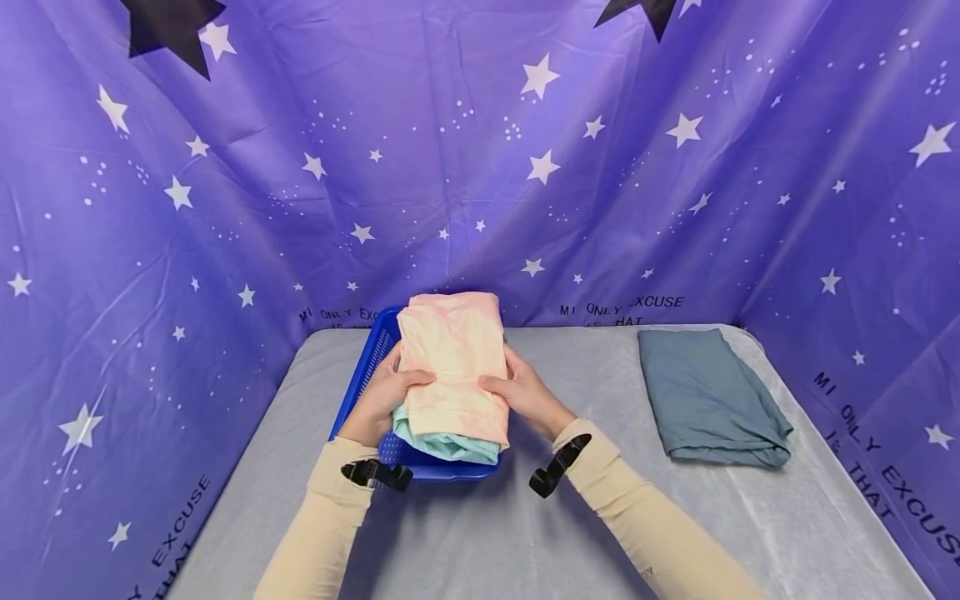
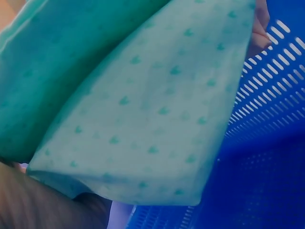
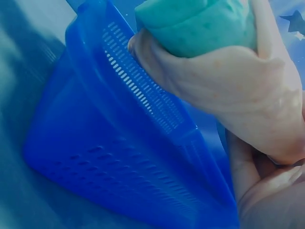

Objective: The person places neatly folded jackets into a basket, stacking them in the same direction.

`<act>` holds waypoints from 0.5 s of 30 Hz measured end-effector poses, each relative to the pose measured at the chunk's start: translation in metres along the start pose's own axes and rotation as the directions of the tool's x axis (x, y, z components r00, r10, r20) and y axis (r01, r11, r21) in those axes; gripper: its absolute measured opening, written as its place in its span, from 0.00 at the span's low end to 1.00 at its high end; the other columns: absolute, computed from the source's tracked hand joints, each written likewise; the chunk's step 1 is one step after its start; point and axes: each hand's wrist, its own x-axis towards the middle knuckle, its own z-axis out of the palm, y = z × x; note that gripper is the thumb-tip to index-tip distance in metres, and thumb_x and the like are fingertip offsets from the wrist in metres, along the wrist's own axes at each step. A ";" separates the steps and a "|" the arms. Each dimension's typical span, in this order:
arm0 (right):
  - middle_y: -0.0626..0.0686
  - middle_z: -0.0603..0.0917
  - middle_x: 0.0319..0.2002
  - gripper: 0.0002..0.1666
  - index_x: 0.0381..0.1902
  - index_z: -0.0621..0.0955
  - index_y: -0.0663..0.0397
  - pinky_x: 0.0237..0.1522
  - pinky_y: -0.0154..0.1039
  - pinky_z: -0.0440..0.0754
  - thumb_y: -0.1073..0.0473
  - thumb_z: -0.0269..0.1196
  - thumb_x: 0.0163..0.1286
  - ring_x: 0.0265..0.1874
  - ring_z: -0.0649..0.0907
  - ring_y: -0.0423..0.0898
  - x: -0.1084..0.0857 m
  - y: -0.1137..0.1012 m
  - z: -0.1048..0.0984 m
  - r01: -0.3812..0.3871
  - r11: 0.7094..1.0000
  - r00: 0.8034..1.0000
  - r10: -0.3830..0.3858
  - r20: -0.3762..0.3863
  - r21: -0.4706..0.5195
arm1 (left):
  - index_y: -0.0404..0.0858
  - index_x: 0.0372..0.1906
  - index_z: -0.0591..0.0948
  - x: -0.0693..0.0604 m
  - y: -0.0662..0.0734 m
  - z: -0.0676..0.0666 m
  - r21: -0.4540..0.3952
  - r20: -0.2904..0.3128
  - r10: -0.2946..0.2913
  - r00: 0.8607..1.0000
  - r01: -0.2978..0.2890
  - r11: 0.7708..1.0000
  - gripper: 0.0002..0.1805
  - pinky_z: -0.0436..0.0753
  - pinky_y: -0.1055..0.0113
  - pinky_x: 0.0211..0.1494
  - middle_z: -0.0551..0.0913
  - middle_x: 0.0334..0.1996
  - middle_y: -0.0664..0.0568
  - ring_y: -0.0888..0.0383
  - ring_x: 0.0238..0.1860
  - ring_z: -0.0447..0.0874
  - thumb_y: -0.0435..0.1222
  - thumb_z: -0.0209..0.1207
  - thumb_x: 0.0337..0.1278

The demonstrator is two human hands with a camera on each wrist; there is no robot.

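Beige sleeves (image 1: 306, 517), fitted with black wrist straps (image 1: 375, 475), reached in from the near side. Ahead of them, a folded pink cloth (image 1: 453, 350) was stacked on a printed green cloth (image 1: 450, 450), which showed along the near end. Both cloths were raised over the blue basket (image 1: 442, 475); whether they touched its far rim could not be determined.

Left hand (image 1: 384, 396): partly closed on the stack's left edge, thumb flat on the pink cloth, fingers hidden in the head view. Right hand (image 1: 528, 393): partly closed on the right edge, thumb likewise on top; the right wrist view showed fingers under the cloth.

Step in hand: judged to be a two-handed transfer of the folded cloths at the basket. Direction, inward or outward, could not be established. For placement, the next move called for keeping the stack level, lowering it inside the rim and withdrawing the fingers last. For removal, it called for clearing the rim, then moving sideways. In either case, the loose near end appeared liable to unfold unless supported from below.

Farther out, a folded gray-blue cloth (image 1: 712, 400) lay at the right of the gray table (image 1: 570, 517), well apart from the hands. Purple starry curtain (image 1: 450, 125) enclosed the left, far and right sides.
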 end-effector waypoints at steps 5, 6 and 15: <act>0.62 0.74 0.69 0.46 0.81 0.57 0.50 0.52 0.33 0.81 0.66 0.63 0.71 0.56 0.80 0.43 0.003 0.005 0.004 -0.027 1.000 1.000 0.027 -0.004 -0.004 | 0.56 0.82 0.55 0.005 -0.005 -0.007 -0.010 0.024 -0.026 0.999 0.026 1.000 0.49 0.89 0.62 0.45 0.75 0.63 0.43 0.56 0.44 0.87 0.24 0.60 0.60; 0.62 0.75 0.68 0.46 0.81 0.56 0.49 0.51 0.33 0.82 0.65 0.63 0.71 0.54 0.81 0.43 0.003 0.006 0.004 -0.036 0.999 0.999 0.036 -0.004 -0.003 | 0.55 0.82 0.55 0.006 -0.005 -0.008 -0.009 0.025 -0.033 0.999 0.033 0.999 0.49 0.89 0.63 0.45 0.75 0.64 0.43 0.56 0.45 0.87 0.24 0.60 0.60; 0.62 0.79 0.64 0.49 0.84 0.50 0.41 0.37 0.38 0.87 0.65 0.60 0.74 0.36 0.86 0.40 0.007 0.011 0.006 -0.123 0.992 0.992 0.122 0.031 0.032 | 0.50 0.81 0.55 0.015 -0.013 -0.018 -0.014 0.027 -0.085 0.996 0.085 0.996 0.48 0.87 0.67 0.46 0.71 0.65 0.45 0.58 0.46 0.84 0.24 0.59 0.58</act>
